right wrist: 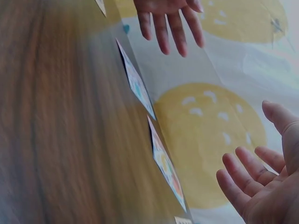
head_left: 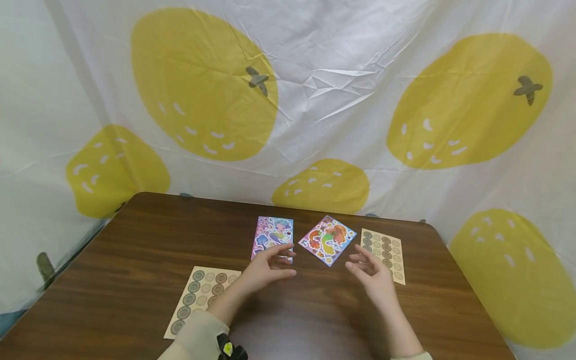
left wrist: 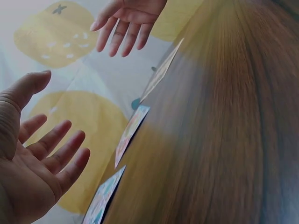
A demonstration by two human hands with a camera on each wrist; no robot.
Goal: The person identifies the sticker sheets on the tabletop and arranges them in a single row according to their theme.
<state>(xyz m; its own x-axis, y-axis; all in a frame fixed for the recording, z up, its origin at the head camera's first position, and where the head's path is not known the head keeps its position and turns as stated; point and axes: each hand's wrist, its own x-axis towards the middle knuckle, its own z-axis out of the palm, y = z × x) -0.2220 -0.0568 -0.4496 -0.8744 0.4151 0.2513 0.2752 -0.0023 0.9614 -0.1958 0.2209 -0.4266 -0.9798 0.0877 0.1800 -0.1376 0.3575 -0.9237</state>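
My left hand (head_left: 265, 267) hovers over the table with fingers loosely spread and nothing in it; in the head view it overlaps the lower part of a purple mermaid sticker sheet (head_left: 273, 234). To the right, my right hand (head_left: 374, 277) is likewise raised and holds nothing. Between the two, slightly farther back, a sticker sheet with a red-haired mermaid (head_left: 327, 240) lies turned at an angle. A beige sheet of round stickers (head_left: 392, 250) lies behind the right hand, partly covered by it. Another beige sheet of round stickers (head_left: 193, 300) is partly hidden under the left forearm.
All the sheets lie on a dark brown wooden table (head_left: 148, 240). A white cloth (head_left: 324, 110) printed with large yellow fruit hangs behind the table's far edge and down its sides. A black strap-like device (head_left: 230, 347) is on the left sleeve.
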